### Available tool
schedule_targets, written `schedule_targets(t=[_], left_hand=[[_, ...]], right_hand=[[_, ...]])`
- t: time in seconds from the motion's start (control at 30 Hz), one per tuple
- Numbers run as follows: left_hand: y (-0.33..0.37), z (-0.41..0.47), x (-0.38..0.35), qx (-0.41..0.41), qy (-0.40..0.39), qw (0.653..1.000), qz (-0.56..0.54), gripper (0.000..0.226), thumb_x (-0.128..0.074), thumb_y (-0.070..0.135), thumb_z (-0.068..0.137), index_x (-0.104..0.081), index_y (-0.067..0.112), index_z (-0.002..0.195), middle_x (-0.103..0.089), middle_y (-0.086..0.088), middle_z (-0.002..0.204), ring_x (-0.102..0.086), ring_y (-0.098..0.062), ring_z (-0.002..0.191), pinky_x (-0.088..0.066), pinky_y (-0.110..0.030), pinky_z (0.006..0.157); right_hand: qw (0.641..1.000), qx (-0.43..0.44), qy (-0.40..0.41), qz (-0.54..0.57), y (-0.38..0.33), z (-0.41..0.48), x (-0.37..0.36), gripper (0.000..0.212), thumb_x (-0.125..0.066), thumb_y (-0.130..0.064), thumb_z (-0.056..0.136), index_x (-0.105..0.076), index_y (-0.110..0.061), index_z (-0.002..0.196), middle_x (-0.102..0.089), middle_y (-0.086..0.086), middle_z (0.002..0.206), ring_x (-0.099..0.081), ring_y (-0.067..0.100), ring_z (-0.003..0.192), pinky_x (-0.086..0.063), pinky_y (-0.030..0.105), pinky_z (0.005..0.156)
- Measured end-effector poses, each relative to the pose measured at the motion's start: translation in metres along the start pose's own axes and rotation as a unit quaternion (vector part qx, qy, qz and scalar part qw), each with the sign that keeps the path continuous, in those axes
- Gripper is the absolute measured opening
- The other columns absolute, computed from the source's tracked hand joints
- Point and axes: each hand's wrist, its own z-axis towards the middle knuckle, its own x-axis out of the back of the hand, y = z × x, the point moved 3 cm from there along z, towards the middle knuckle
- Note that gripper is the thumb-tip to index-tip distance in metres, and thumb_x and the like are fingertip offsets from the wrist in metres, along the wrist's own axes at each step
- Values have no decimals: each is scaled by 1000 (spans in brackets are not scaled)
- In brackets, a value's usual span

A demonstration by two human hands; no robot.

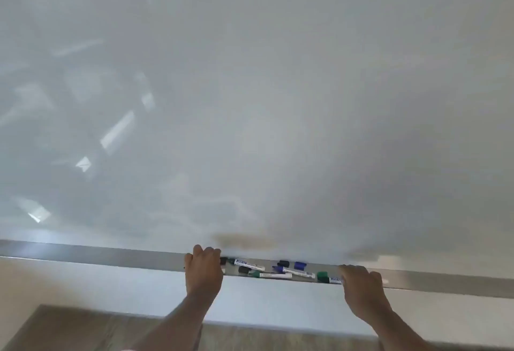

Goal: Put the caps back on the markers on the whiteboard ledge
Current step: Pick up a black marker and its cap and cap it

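Observation:
Several white-barrelled markers lie on the metal whiteboard ledge between my hands. An uncapped green marker lies at the back, another uncapped green marker at the front, and an uncapped blue marker to their right. Loose caps sit among them: a black cap, a second black cap and a blue cap. My left hand is curled over the ledge, with a black piece at its fingertips. My right hand covers the barrel of a green-capped marker.
The whiteboard fills most of the view, with window reflections on its left side. Below the ledge is a pale wall, then a wooden floor. The ledge runs on past both hands.

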Motion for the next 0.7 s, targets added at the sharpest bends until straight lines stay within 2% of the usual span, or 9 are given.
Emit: schedule_targets(t=[0.07,0.13,0.23,0.33,0.4,0.47,0.6,0.7], left_hand=[[-8,12,-6,40,-15,999,-12,35,-51,6,93,-72,29,110,-77,9,107,-56,-22,110,-40,-36,88],[-15,23,-16,65,-15,998,-19,32,-52,7,92,-72,31,101,-77,9,100,-56,-21,106,-38,-35,84],[-14,35,-29,37,-30,999,20,30,-52,3,85,-65,29,78,-75,7,82,-55,-20,94,-34,-35,75],[-13,39,-42,15,-47,998,45,30,-53,3,83,-69,26,74,-73,7,74,-55,-21,88,-38,-36,75],[-10,37,-46,-5,-42,997,67,31,-56,1,82,-73,25,73,-73,7,71,-56,-22,85,-40,-37,73],[-9,38,-51,-12,-51,995,85,31,-61,-3,78,-75,24,71,-73,6,70,-56,-24,81,-40,-37,70],[-8,38,-51,-26,-52,991,117,30,-71,-6,71,-74,24,67,-72,5,71,-58,-27,79,-36,-38,68],[-6,36,-50,-52,-52,990,121,30,-74,-9,61,-72,21,61,-70,0,65,-60,-31,74,-38,-39,66]], right_hand=[[1000,-1,-8,-2,-3,11,-4,34,-41,-8,87,-50,-35,104,-56,-11,88,-55,16,100,-34,38,75],[1000,-13,-13,-20,0,18,-10,34,-40,-6,85,-48,-36,97,-57,-10,87,-56,16,99,-33,37,74],[999,-14,-28,-11,2,26,-20,23,-41,-15,90,-51,-35,96,-59,-10,90,-57,17,101,-31,38,76],[999,2,-44,7,4,30,-33,18,-46,-29,94,-55,-37,107,-62,-9,102,-53,14,108,-26,37,79],[999,14,-41,-3,5,33,-37,16,-51,-33,92,-56,-38,107,-62,-11,102,-51,13,110,-23,37,77],[999,23,-47,-10,6,36,-38,16,-53,-32,91,-57,-37,105,-61,-14,104,-50,12,112,-22,37,79],[997,40,-64,-18,3,38,-34,24,-52,-21,91,-57,-36,109,-58,-19,111,-43,11,118,-20,41,97],[995,60,-73,-34,0,38,-29,26,-53,-16,89,-59,-35,106,-59,-18,111,-44,14,118,-19,43,98]])
